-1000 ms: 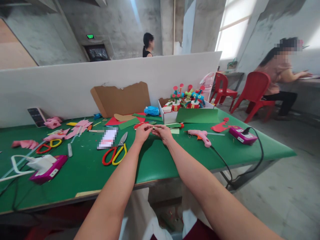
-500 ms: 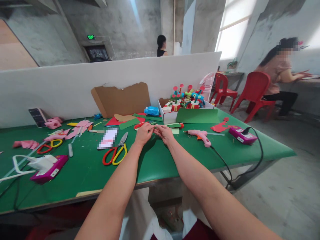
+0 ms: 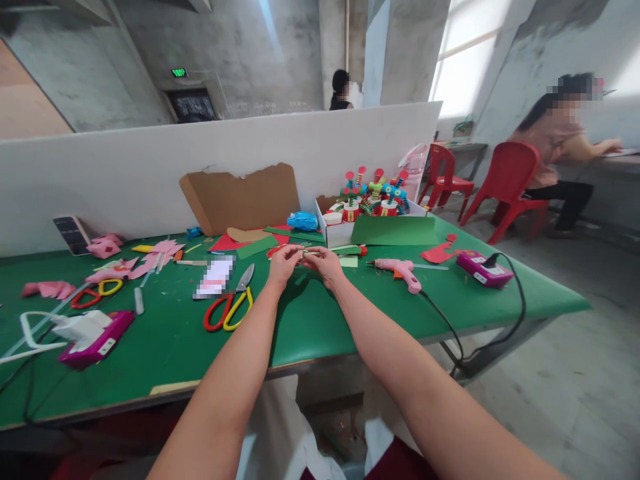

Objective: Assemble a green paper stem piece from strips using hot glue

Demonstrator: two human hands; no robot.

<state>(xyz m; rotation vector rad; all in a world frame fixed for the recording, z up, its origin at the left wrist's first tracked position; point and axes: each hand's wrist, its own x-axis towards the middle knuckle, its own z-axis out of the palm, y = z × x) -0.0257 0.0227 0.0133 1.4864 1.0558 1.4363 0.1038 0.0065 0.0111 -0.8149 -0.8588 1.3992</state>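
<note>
Over the green tabletop, my left hand (image 3: 283,268) and my right hand (image 3: 323,267) meet fingertip to fingertip. Both are closed in a pinch on a small green folded paper strip (image 3: 306,245), mostly covered by the fingers; its accordion-like folds peek out beyond them. Left of my left hand lie large scissors (image 3: 231,307) with one red and one yellow handle, blades partly spread. A pink glue gun (image 3: 403,272) rests to the right of my right hand. Just past my hands are green paper pieces (image 3: 259,247) and a red paper sheet (image 3: 235,241).
Paper figures (image 3: 373,193) stand in a white box (image 3: 340,233) at the back. Purple power strips (image 3: 484,270) with cables sit at both sides. A phone (image 3: 216,277) and pink scraps (image 3: 160,253) lie leftward. A white partition (image 3: 125,173) borders the table; people are beyond.
My fingers have shifted on the green folded paper strip, and the hands are slightly more level and closer over it. In the background, a person has moved right.
</note>
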